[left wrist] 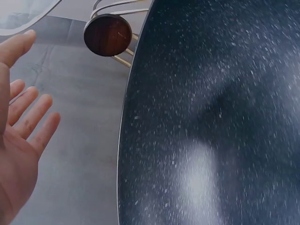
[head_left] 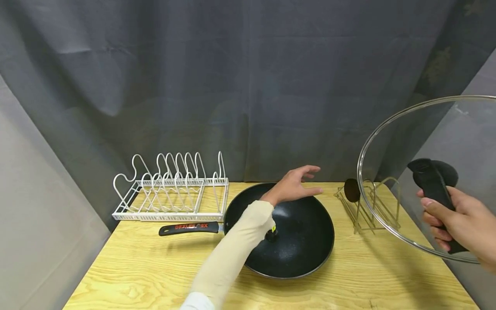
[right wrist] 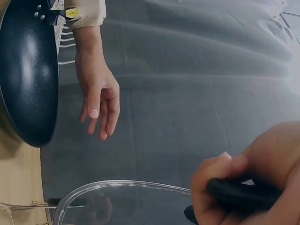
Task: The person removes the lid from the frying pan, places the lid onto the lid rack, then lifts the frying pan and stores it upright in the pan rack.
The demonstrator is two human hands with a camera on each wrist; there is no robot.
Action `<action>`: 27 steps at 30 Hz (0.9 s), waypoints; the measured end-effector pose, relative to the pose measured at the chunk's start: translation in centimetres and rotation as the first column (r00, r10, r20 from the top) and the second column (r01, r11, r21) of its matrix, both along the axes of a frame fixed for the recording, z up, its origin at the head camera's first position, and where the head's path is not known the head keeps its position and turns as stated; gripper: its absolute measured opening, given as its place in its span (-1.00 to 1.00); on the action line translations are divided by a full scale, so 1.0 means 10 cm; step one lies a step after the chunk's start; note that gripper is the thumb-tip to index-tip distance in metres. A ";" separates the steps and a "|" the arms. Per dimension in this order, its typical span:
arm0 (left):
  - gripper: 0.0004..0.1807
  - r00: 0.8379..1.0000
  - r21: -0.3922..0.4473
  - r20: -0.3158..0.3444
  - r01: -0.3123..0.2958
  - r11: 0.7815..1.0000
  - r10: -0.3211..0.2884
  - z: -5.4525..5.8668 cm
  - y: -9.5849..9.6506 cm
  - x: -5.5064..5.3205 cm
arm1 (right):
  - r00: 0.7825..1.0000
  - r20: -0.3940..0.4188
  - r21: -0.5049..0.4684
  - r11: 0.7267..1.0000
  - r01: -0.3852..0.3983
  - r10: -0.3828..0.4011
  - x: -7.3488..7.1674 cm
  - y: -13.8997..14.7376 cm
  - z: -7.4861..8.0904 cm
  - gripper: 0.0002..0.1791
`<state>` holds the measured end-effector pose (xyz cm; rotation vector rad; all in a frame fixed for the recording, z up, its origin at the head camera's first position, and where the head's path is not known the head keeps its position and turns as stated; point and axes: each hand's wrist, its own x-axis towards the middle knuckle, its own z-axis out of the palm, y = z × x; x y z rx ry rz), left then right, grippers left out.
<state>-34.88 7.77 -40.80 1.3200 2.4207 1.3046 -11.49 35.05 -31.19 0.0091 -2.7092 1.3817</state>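
My right hand (head_left: 465, 215) grips the black handle (head_left: 438, 189) of a glass lid (head_left: 391, 172), raised at the right with its metal rim facing me. The right wrist view shows fingers curled round that handle (right wrist: 243, 194). Above a black wok (head_left: 302, 249) my left hand (head_left: 290, 187) reaches to the right, fingers spread and holding nothing. In the left wrist view the left hand (left wrist: 21, 140) shows an open palm beside the speckled wok (left wrist: 211, 112). The wok rests on the table, its black handle (head_left: 190, 228) pointing left.
A white wire rack (head_left: 170, 217) stands at the back left of the wooden table (head_left: 155, 267). Behind the lid's rim, at the right, is a small metal wire rack (head_left: 377, 215) with a dark round knob (head_left: 351, 190). A grey curtain (head_left: 248, 86) hangs behind.
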 end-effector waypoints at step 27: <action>-0.30 1.000 -0.085 0.000 0.018 0.996 -0.018 -0.15 0.81 0.06 | 0.997 0.067 0.138 0.990 0.032 -0.041 0.05 -0.10 0.06 -0.56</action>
